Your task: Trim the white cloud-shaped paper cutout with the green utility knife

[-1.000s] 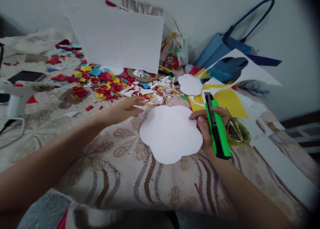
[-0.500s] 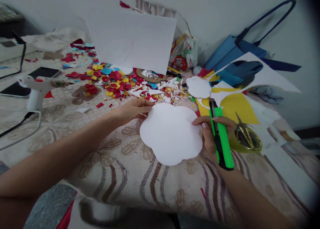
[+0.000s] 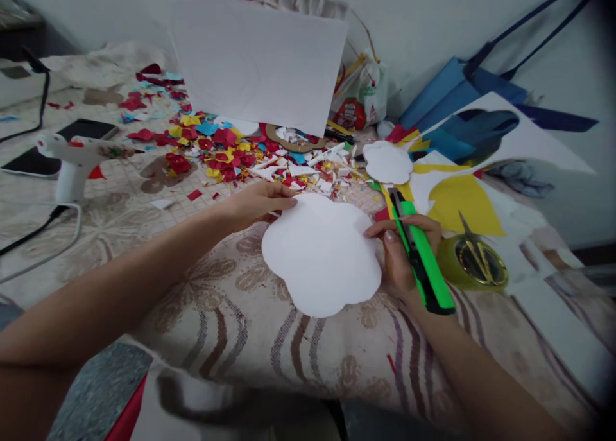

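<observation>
A large white flower-shaped paper cutout (image 3: 321,255) with a scalloped edge is held over the front of the cloth-covered table. My left hand (image 3: 257,205) pinches its upper left edge between thumb and fingers. In my right hand (image 3: 407,248) is a green and black utility knife (image 3: 423,255), its tip pointing up and away from me. The right index finger also touches the cutout's right edge. Beyond the knife lies a smaller white flower cutout (image 3: 387,162).
Red, yellow, blue and white paper scraps (image 3: 226,152) cover the back middle. A white glue gun (image 3: 72,165) and a phone (image 3: 81,133) are left. Scissors (image 3: 476,251) rest on a yellow tape roll (image 3: 452,264) at right. A white sheet (image 3: 260,69) stands behind; a blue bag (image 3: 447,94) leans there.
The cutout has turned slightly and shifted a little left. The knife in my right hand tilts more to the left at its tip. My view has shifted slightly.
</observation>
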Action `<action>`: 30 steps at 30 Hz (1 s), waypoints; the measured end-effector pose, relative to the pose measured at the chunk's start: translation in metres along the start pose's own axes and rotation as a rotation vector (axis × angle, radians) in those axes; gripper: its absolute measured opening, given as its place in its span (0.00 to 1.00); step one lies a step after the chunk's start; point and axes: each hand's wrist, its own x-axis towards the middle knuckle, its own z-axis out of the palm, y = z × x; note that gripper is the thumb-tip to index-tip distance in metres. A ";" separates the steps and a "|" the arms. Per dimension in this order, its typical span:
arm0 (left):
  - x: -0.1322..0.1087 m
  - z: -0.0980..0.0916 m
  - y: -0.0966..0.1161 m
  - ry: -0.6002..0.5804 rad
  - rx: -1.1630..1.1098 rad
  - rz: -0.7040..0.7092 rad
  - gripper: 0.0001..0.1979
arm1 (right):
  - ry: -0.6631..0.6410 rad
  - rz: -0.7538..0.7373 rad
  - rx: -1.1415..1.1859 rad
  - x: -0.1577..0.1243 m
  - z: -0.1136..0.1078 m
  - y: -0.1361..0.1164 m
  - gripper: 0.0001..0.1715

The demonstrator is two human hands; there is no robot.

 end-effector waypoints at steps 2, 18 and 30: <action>0.000 0.000 0.000 -0.036 0.034 -0.016 0.21 | -0.017 -0.041 0.010 0.000 0.003 -0.004 0.12; -0.003 -0.017 0.001 -0.082 0.748 0.127 0.19 | -0.006 0.275 0.127 -0.007 0.009 -0.005 0.20; -0.052 0.059 -0.024 -0.421 1.042 0.865 0.26 | -0.122 0.467 -0.048 -0.014 0.004 -0.002 0.18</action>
